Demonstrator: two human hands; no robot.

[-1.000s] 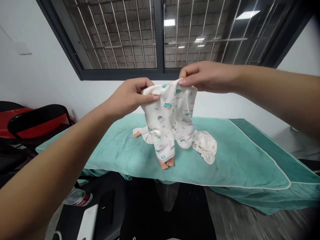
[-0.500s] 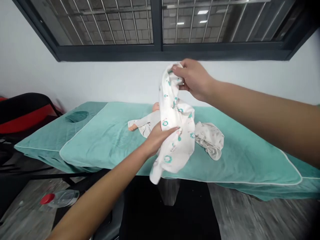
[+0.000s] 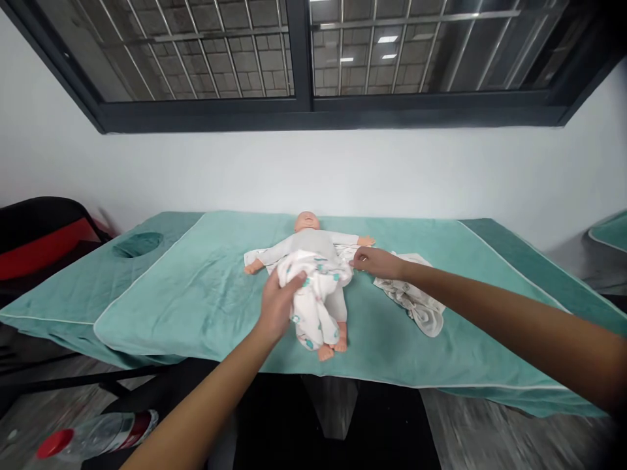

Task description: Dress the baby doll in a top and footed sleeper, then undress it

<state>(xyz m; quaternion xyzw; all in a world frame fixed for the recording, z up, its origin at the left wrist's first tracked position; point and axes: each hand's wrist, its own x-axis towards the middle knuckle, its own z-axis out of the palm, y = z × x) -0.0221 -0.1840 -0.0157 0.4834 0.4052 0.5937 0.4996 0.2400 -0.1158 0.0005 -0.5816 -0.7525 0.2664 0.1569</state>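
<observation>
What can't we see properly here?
All in the head view:
Doll: hips, behind the held cloth.
Left grip: some fingers, behind that cloth.
Right grip: fingertips too small to tell what they touch.
Chair: cut off by the left edge.
Bottle: label words too small.

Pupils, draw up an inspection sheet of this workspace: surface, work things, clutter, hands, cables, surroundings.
Surface: teal-covered bed, with a round hollow near its left end.
Work things: doll lying face up; printed cloth bunched over its lower body; crumpled pale cloth to the right.
Clutter: red-capped bottle on its side, lower left.
Hands: left hand grips the printed cloth; right hand beside it, grip unclear.
Cables: nothing seen.
Surroundings: white wall, barred window, black-and-red chair.
</observation>
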